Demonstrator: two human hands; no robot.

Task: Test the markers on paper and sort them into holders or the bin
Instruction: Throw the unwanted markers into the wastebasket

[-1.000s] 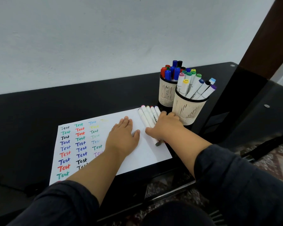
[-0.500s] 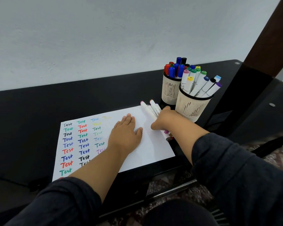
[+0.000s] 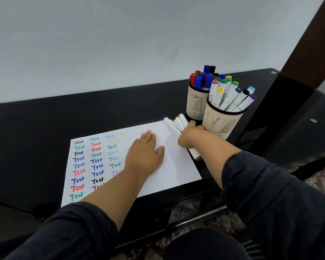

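**penfan22:** Since a second ago the right hand (image 3: 192,135) has slid back along the row of loose white-barrelled markers (image 3: 176,126) toward the holders, and fewer tips show past the knuckles now. Which one is it taking?

**inkwell_k:** Can't tell tbh. Fingers are curled down over the bundle, gripping at least one barrel, but the knuckles hide which. The markers lie at the right edge of the white sheet of paper (image 3: 178,166), partly on the black glass desk (image 3: 45,128), just beside the front cream mesh holder (image 3: 221,124).

**penfan22:** And the other hand?

**inkwell_k:** The left hand (image 3: 145,154) is flat on the paper, fingers straight, pinning it. Good habit.

**penfan22:** Tips for this step?

**inkwell_k:** I'd peel off one marker only, lift it clear so the rest don't roll off the edge, then write in the blank space right of the coloured "Test" columns (image 3: 94,160). The back cream mesh holder (image 3: 195,104) looks pretty packed.
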